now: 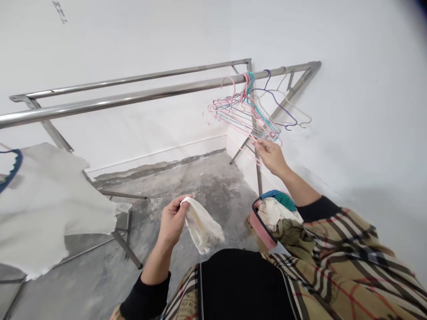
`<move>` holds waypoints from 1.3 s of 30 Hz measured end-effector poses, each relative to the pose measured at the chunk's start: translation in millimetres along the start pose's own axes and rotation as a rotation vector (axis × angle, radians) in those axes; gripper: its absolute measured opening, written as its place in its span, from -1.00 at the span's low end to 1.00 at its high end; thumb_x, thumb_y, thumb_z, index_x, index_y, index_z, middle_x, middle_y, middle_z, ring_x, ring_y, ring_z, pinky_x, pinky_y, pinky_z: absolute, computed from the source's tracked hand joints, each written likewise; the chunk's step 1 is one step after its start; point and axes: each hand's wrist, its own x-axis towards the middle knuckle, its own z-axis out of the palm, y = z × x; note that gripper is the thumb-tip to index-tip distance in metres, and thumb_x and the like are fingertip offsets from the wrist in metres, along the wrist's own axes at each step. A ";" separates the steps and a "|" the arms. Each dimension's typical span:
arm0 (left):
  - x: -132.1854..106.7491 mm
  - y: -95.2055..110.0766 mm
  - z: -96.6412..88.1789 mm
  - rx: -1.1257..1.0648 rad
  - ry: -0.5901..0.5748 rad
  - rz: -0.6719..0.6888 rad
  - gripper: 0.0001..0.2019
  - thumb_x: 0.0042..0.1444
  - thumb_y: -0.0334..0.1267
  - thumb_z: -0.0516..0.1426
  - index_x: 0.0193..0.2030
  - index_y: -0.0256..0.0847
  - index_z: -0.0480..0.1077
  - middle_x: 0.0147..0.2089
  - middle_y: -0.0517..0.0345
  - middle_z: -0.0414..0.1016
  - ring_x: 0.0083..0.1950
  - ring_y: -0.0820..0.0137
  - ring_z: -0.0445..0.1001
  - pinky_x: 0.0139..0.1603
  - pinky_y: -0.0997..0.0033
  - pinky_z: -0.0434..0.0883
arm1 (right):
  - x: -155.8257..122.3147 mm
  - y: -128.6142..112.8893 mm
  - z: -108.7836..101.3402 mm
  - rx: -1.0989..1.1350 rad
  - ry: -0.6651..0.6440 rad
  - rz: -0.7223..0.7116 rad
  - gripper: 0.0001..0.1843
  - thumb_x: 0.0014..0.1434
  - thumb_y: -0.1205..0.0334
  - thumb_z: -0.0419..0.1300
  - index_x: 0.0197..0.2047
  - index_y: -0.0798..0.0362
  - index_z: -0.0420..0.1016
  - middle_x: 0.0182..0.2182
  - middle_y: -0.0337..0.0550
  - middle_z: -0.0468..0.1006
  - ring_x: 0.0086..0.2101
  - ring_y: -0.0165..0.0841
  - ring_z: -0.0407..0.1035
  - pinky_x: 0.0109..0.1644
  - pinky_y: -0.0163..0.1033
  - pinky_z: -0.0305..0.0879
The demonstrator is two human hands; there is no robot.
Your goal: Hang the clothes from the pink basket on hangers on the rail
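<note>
My left hand (171, 222) pinches the edge of a small white cloth (203, 229), which hangs down from the thumb and fingers in front of my body. The cloth is partly folded, so its exact kind is unclear. Farther forward on the right, my right hand (271, 155) has its fingers closed on the lower part of a pink clothes hanger (234, 86). The hanger's hook appears off the rail, in front of a bunch of pink and turquoise hangers (251, 82) that hang close together.
A metal clothes rack (133, 98) stretches across the corner, its rail carrying a purple hanger (280, 101) and a pale hanger (302, 116). A white garment (83, 191) hangs at left. Low at right, a pink-sided basket (262, 229) holds clothes. Rack legs stand on the concrete floor.
</note>
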 end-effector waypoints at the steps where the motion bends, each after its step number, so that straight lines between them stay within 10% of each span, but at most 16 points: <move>1: 1.8 -1.2 1.1 -0.017 0.019 0.001 -0.62 -0.03 -0.02 0.28 -0.17 -0.26 0.57 -0.42 0.20 0.50 -0.44 0.52 0.33 -0.39 0.55 0.29 | -20.2 0.4 3.0 0.011 -0.012 0.000 -0.69 0.24 0.05 0.09 -0.23 0.10 0.54 -0.59 -0.30 0.30 -0.55 -0.43 0.15 -0.41 -0.29 0.10; 7: 11.9 -2.3 5.3 -0.254 0.099 -0.079 -0.60 -0.13 -0.02 0.33 -0.20 -0.26 0.53 -0.49 0.27 0.44 -0.50 0.53 0.34 -0.45 0.54 0.31 | -157.8 15.9 32.9 0.307 0.028 0.216 -0.76 0.25 0.01 0.14 -0.23 0.01 0.44 -0.57 -0.32 0.31 -0.57 -0.44 0.18 -0.45 -0.31 0.19; 11: 19.9 -2.3 7.7 -0.291 0.114 -0.127 -0.60 -0.19 -0.05 0.35 -0.26 -0.29 0.52 -0.53 0.28 0.43 -0.55 0.55 0.32 -0.50 0.56 0.25 | -199.1 17.9 44.5 0.540 -0.210 0.346 -0.72 0.16 -0.01 0.24 -0.16 -0.02 0.42 -0.59 -0.37 0.27 -0.61 -0.48 0.11 -0.55 -0.36 0.09; 25: 25.0 6.0 -1.4 -0.431 0.049 -0.203 -0.61 -0.25 -0.19 0.42 -0.25 -0.27 0.51 -0.48 0.24 0.52 -0.51 0.53 0.43 -0.45 0.55 0.36 | -193.7 -9.1 -4.9 0.230 -0.579 0.344 -0.57 0.28 -0.11 0.08 -0.23 0.00 0.66 -0.47 -0.10 0.57 -0.40 -0.25 0.45 -0.28 -0.18 0.38; 34: 9.4 -0.9 17.2 -0.338 -0.030 -0.088 -0.64 -0.08 -0.21 0.35 -0.10 -0.18 0.51 -0.26 0.16 0.60 -0.33 0.47 0.52 -0.29 0.51 0.44 | -179.5 -23.7 35.4 0.188 -0.671 0.341 -0.55 0.25 -0.15 0.08 -0.32 -0.02 0.64 -0.31 -0.07 0.62 -0.20 -0.16 0.48 -0.04 -0.09 0.39; 39: -27.9 -11.6 48.7 0.116 -0.387 0.154 -0.69 0.17 -0.21 0.16 0.04 -0.15 0.50 -0.11 0.01 0.62 -0.13 0.29 0.58 -0.10 0.35 0.48 | -178.3 -18.7 74.5 0.342 -0.586 0.402 -0.51 0.24 -0.17 0.07 -0.49 0.03 0.50 -0.54 -0.18 0.41 -0.45 -0.34 0.28 -0.34 -0.24 0.27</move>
